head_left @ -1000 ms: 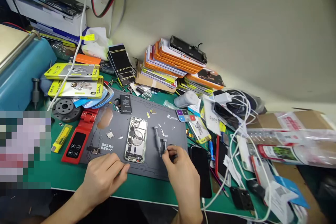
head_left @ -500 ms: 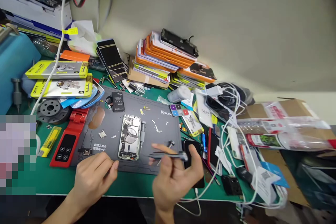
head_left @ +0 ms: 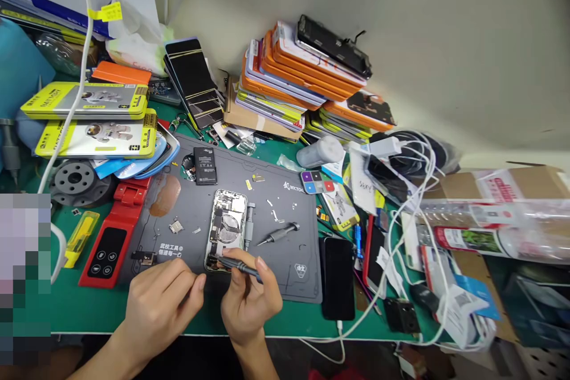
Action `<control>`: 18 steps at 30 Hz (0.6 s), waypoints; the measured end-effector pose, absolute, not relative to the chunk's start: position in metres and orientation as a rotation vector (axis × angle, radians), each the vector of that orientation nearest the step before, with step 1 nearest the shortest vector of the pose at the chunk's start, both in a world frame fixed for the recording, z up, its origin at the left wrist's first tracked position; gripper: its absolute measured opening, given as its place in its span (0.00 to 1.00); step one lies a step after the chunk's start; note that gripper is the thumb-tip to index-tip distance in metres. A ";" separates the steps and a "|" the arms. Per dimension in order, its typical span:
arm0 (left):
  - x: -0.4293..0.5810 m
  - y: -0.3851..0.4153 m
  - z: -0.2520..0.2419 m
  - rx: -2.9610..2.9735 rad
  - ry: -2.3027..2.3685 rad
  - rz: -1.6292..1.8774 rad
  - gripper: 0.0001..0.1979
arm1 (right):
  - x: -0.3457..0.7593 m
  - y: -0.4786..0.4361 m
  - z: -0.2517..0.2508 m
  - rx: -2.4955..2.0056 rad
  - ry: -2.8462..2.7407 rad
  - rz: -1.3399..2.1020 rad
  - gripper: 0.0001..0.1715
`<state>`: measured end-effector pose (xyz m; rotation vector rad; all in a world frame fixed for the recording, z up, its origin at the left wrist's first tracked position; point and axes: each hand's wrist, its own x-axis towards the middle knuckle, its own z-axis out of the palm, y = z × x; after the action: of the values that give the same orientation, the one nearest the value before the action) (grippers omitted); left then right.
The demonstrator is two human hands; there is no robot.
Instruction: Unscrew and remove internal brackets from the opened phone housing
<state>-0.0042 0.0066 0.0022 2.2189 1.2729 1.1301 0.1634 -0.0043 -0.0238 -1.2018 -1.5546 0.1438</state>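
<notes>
An opened phone (head_left: 228, 214) with its inner parts bare lies on the grey mat (head_left: 276, 276). My right hand (head_left: 252, 303) holds a grey screwdriver (head_left: 243, 268) between thumb and fingers, its tip over the phone's lower end. Whether the tip touches a screw is too small to tell. My left hand (head_left: 162, 297) is closed just left of the phone, and what its fingers may pinch is hidden. A second screwdriver (head_left: 279, 234) lies right of the phone, and a third screwdriver (head_left: 250, 225) lies along its right edge. A black battery (head_left: 205, 166) rests above the phone.
Small metal parts (head_left: 176, 225) are scattered over the mat. A red device with buttons (head_left: 107, 249) lies left, below yellow battery boxes (head_left: 95, 136). Stacked orange trays (head_left: 307, 65) stand behind. At right are a black phone (head_left: 338, 279) and tangled white cables (head_left: 392, 255).
My right hand has moved left to the phone, bringing the screwdriver to its lower end. A screwdriver now shows on the mat where that hand was. My left hand stays closed; the view has shifted slightly.
</notes>
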 end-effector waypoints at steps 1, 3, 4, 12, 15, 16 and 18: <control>-0.004 0.007 0.002 2.219 1.271 1.127 0.14 | 0.163 -0.004 -0.024 -1.203 -1.563 0.148 0.28; -0.004 0.006 0.002 2.224 1.269 1.121 0.14 | 0.164 -0.005 -0.024 -1.202 -1.571 0.152 0.28; -0.004 0.006 0.002 2.226 1.271 1.119 0.14 | 0.164 -0.005 -0.025 -1.199 -1.570 0.149 0.28; -0.003 0.006 0.001 2.225 1.286 1.135 0.15 | 0.162 -0.005 -0.027 -1.179 -1.563 0.113 0.28; -0.003 0.006 0.001 2.228 1.288 1.137 0.15 | 0.161 -0.005 -0.027 -1.183 -1.563 0.102 0.28; -0.003 0.006 0.001 2.228 1.288 1.135 0.15 | 0.161 -0.005 -0.027 -1.183 -1.566 0.100 0.28; -0.003 0.005 0.000 2.226 1.286 1.128 0.15 | 0.162 -0.005 -0.027 -1.186 -1.575 0.099 0.29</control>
<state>-0.0032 0.0054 0.0002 2.2263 1.2863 1.1277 0.1619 -0.0054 -0.0269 -1.1855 -1.5753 0.0991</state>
